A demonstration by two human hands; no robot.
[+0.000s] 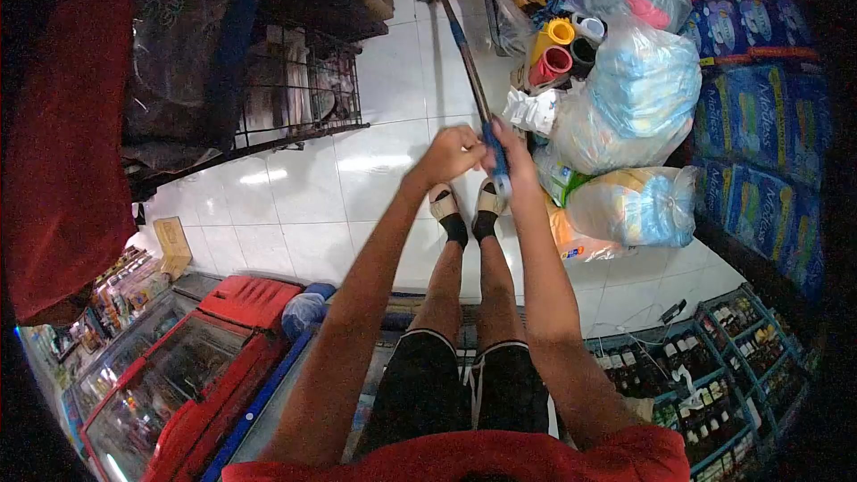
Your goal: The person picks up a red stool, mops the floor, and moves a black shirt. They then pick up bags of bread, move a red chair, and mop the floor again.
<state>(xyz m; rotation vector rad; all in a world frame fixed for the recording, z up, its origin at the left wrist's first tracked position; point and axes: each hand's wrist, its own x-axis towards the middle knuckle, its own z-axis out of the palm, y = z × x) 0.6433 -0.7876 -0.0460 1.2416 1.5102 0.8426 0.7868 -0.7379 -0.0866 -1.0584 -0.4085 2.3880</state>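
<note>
A mop (464, 54) with a blue and grey round head reaches away across the white tiled floor (308, 192). Its head lies at the top centre, and its blue handle end comes back to my hands. My right hand (511, 156) is wrapped round the blue grip. Just left of the handle is my left hand (453, 153), with its fingers curled in; its fingertips are close to the grip, and whether they hold anything cannot be made out.
Filled plastic bags (634, 98) and coloured rolls (551, 62) stand on the right, beside blue packs (759, 116). A black wire rack (299, 80) is at the left. Below are a red freezer (178, 366) and bottle crates (687, 375). My feet are under my hands.
</note>
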